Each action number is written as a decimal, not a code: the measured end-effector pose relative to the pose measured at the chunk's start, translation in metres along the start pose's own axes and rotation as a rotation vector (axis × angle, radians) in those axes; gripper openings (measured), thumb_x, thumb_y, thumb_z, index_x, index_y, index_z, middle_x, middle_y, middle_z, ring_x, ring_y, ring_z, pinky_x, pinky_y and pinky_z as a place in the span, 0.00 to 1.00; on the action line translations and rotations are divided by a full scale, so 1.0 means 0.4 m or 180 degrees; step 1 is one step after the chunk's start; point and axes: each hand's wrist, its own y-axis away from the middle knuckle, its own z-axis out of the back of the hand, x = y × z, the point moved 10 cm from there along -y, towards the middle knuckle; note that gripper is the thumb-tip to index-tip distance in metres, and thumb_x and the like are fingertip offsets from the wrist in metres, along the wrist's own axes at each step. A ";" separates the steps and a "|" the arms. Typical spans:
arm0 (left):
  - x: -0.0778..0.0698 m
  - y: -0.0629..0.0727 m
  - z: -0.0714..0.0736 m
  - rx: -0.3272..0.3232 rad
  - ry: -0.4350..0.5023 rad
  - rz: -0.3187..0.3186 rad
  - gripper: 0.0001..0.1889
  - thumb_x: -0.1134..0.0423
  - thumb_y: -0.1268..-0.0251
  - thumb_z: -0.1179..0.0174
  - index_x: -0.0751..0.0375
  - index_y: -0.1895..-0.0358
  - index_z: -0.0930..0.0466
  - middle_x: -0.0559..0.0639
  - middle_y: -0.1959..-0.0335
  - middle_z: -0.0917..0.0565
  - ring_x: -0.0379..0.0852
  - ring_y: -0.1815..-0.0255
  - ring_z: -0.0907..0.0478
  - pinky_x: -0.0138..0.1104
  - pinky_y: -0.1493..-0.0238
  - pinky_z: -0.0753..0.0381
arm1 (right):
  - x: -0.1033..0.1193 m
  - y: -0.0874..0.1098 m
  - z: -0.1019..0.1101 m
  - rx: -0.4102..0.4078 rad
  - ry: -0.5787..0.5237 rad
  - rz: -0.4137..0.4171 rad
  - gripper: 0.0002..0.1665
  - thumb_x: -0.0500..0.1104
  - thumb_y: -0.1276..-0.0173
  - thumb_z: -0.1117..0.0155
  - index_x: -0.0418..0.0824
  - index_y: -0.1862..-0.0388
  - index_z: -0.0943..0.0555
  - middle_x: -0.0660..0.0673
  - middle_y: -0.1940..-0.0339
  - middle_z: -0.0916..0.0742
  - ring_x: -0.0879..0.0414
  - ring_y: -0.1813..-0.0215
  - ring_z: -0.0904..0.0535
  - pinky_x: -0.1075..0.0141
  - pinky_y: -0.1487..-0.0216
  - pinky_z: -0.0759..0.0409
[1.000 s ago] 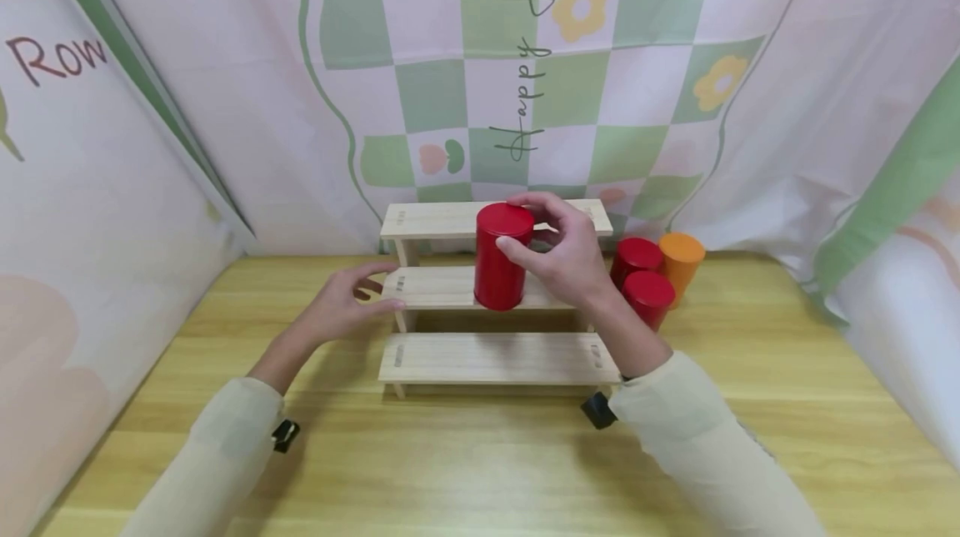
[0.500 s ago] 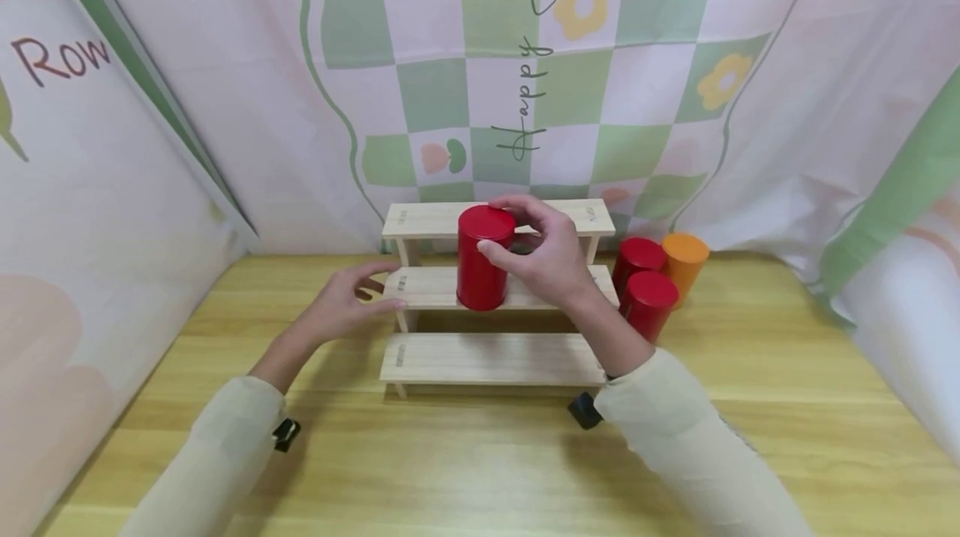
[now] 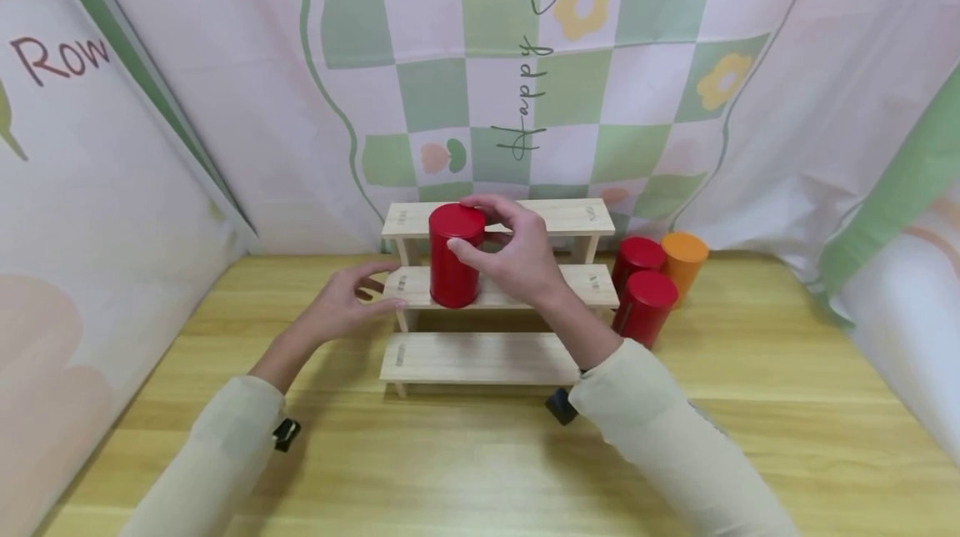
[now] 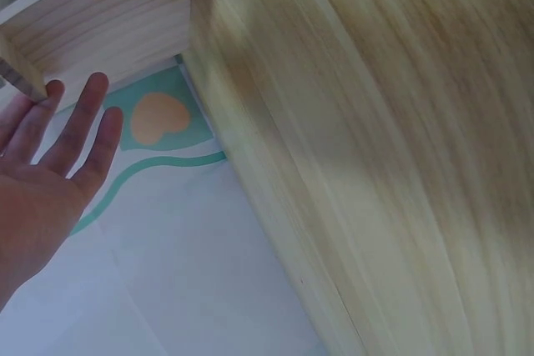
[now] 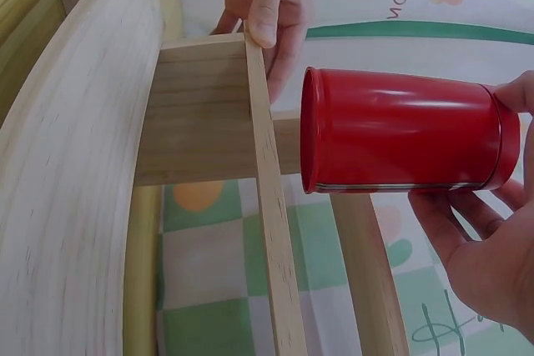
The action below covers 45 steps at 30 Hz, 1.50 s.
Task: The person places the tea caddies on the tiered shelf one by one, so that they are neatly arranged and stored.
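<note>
My right hand (image 3: 510, 249) grips a red cylindrical tin (image 3: 455, 262) near its lid, thumb on one side and fingers on the other. The tin is upright over the left half of the middle step of a three-step wooden display stand (image 3: 555, 285). In the right wrist view a narrow gap shows between the base of the tin (image 5: 392, 131) and the step's edge (image 5: 271, 172). At the left end of that same step, my left hand (image 3: 345, 299) holds the board, thumb at the front edge and fingers behind. The left wrist view shows its fingers (image 4: 79, 127) against the board end.
Right of the stand, two more red tins (image 3: 647, 303) and an orange tin (image 3: 686, 258) stand close together on the wood-grain table (image 3: 420, 470). A printed cloth (image 3: 427, 95) hangs right behind the stand, with more cloth at both sides.
My right hand has carried the red tin leftward along the middle step, from near its centre toward its left end. The left hand has stayed at the board's end.
</note>
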 end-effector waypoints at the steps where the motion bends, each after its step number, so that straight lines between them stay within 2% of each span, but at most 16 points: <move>1: 0.000 -0.001 0.000 0.0004 -0.0001 0.0002 0.31 0.62 0.35 0.27 0.68 0.31 0.25 0.67 0.32 0.22 0.65 0.47 0.15 0.61 0.44 0.17 | 0.001 -0.002 -0.005 0.0003 -0.0015 0.0006 0.28 0.37 0.36 0.26 0.34 0.37 0.20 0.39 0.44 0.15 0.47 0.45 0.18 0.53 0.45 0.13; 8: 0.002 -0.002 0.000 0.0041 -0.0041 0.0067 0.31 0.62 0.35 0.28 0.68 0.30 0.26 0.66 0.31 0.23 0.64 0.47 0.15 0.59 0.43 0.17 | 0.000 -0.010 -0.029 0.0046 -0.0006 0.0013 0.28 0.38 0.36 0.25 0.34 0.37 0.19 0.40 0.44 0.14 0.48 0.45 0.18 0.53 0.44 0.13; 20: -0.001 -0.004 -0.002 0.0065 -0.0051 0.0013 0.31 0.61 0.34 0.28 0.68 0.30 0.26 0.65 0.31 0.23 0.64 0.47 0.15 0.58 0.44 0.16 | -0.018 -0.014 -0.044 0.0097 0.0126 -0.0100 0.30 0.40 0.35 0.25 0.36 0.34 0.21 0.41 0.42 0.15 0.49 0.43 0.19 0.56 0.43 0.14; 30: 0.008 -0.004 -0.001 0.0073 -0.0061 0.0037 0.31 0.60 0.33 0.29 0.67 0.29 0.26 0.66 0.31 0.23 0.64 0.47 0.15 0.59 0.44 0.17 | -0.028 -0.017 -0.054 0.0108 0.0079 -0.0159 0.30 0.40 0.35 0.24 0.36 0.34 0.21 0.42 0.42 0.16 0.49 0.43 0.19 0.54 0.42 0.14; 37: 0.007 -0.004 -0.002 0.0095 -0.0080 0.0048 0.32 0.60 0.32 0.29 0.68 0.29 0.27 0.66 0.30 0.24 0.64 0.46 0.15 0.53 0.45 0.14 | -0.031 -0.021 -0.060 0.0115 0.0075 -0.0233 0.31 0.40 0.35 0.24 0.36 0.34 0.21 0.41 0.41 0.17 0.48 0.42 0.19 0.50 0.41 0.15; 45: 0.012 -0.003 -0.002 0.0112 -0.0111 0.0114 0.32 0.59 0.32 0.29 0.66 0.28 0.27 0.65 0.30 0.24 0.64 0.46 0.15 0.53 0.45 0.14 | -0.037 -0.029 -0.073 0.0196 0.0190 -0.0292 0.32 0.42 0.36 0.23 0.39 0.33 0.22 0.43 0.40 0.17 0.49 0.41 0.20 0.53 0.41 0.15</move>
